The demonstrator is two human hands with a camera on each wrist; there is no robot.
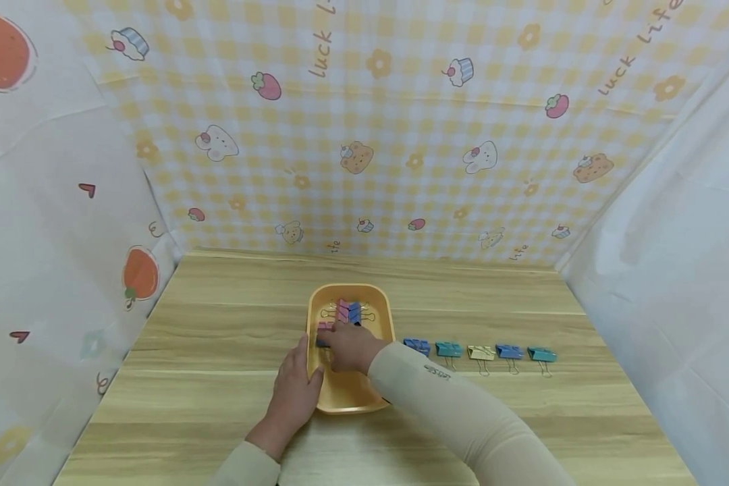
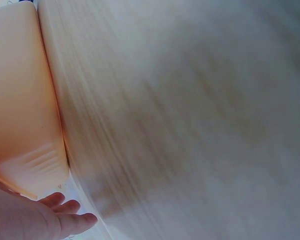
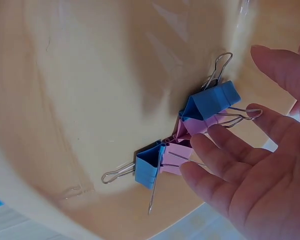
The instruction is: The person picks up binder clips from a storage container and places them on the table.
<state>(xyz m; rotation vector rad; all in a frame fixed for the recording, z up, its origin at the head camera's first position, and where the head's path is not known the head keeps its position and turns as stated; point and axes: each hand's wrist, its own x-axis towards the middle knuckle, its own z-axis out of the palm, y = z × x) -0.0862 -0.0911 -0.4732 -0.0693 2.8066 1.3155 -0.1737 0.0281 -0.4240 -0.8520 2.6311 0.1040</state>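
Observation:
Pink and blue binder clips lie in the yellow-orange tray (image 1: pixel 349 398). My right hand (image 1: pixel 354 347) reaches down inside it, fingers extended at the clips. In the right wrist view a blue clip (image 3: pixel 212 102) and a pink clip (image 3: pixel 202 123) lie by its fingertips. Another pink clip (image 3: pixel 176 156) adjoins a blue clip (image 3: pixel 148 167), both with wire handles spread. In the head view part of the group is hidden under this hand. My left hand (image 1: pixel 294 385) rests along the tray's left side, fingers fairly straight and thumb over the rim.
Right of the tray stands a row of several binder clips: a dark blue clip (image 1: pixel 417 346), a teal clip (image 1: pixel 448 349), a yellow clip (image 1: pixel 481 352), a blue clip (image 1: pixel 509 351) and a teal clip (image 1: pixel 542 354). The wooden table (image 1: pixel 231 304) meets a checked cloth backdrop (image 1: pixel 389 135).

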